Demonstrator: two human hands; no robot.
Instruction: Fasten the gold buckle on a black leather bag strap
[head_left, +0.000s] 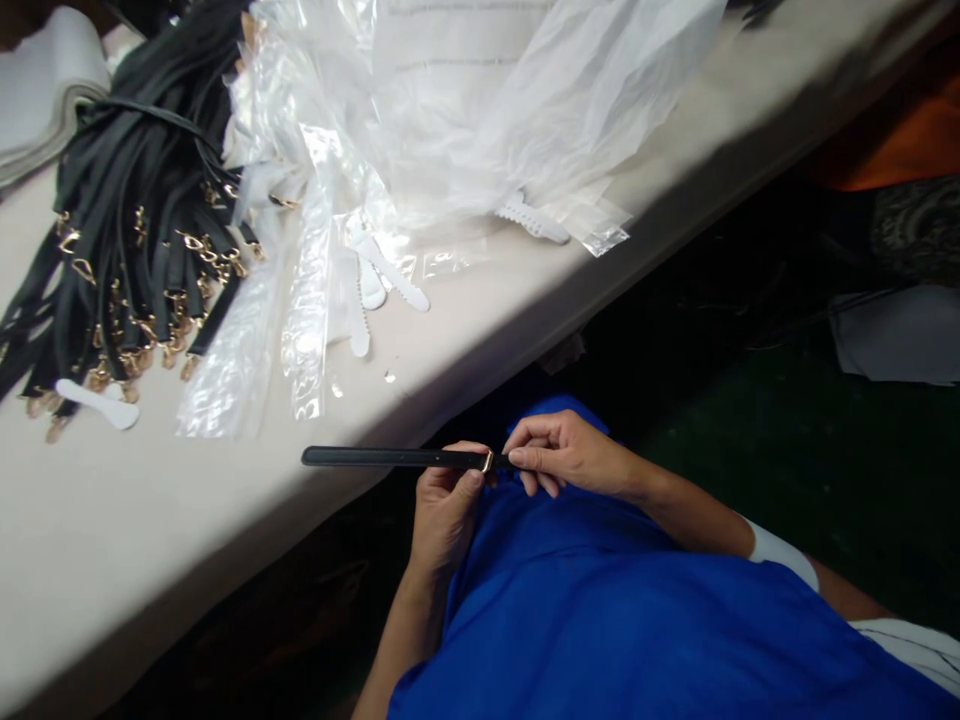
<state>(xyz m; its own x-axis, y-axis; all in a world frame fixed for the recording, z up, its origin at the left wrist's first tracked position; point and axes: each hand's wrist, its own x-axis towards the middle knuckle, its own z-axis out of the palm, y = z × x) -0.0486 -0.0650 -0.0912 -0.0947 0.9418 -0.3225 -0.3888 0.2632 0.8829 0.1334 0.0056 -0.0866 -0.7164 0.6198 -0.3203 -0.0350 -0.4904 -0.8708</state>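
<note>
A narrow black strap (375,457) with small holes extends leftward from my hands, its rounded end over the table edge. My left hand (448,495) pinches it beside a gold-coloured buckle (487,461), thumb on the near side. Just right of the buckle, my right hand (559,455) is closed on the strap with thumb and forefinger. The part of the strap beyond the buckle is mostly hidden by my right fingers. Both hands are above the blue cloth (600,590) over my lap.
On the pale table (247,510) lies a tied bundle of black straps (142,200) with gold clasps. Clear plastic bags (307,300) cover its middle. White toothed strips (390,270) and a small white piece (101,404) lie nearby. White sheets (896,335) are at far right.
</note>
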